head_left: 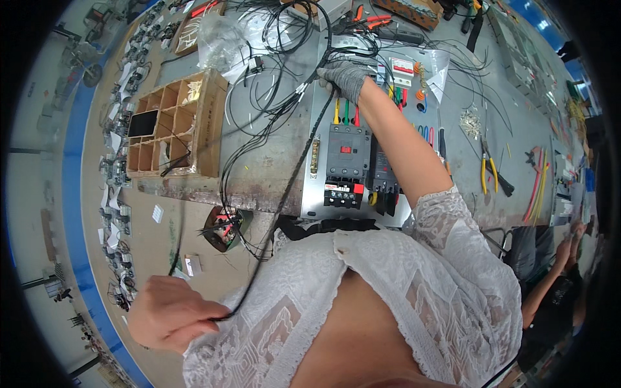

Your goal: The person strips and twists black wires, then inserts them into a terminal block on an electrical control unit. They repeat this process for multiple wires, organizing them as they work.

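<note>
At lower left, my left hand (171, 313) is bare and closed around the end of a long black cord (303, 157) that looks spiral-ridged. The cord runs taut up to my right hand (346, 79), which wears a grey glove. Its fingers are curled around the cord and the black wire bundle (326, 39) above a metal mounting plate (313, 197). On the plate sit a dark grey circuit breaker (346, 152), a black and red component (343, 193) and a white breaker (401, 70). My right forearm hides part of the plate.
A compartmented wooden box (210, 123) stands left, with a phone (143, 123) on it. Loose black wires (259, 129) trail beside the plate. Yellow-handled pliers (488, 171) lie right. A bin (226, 229) of scraps is below the table edge. Another person's arm (550, 278) shows far right.
</note>
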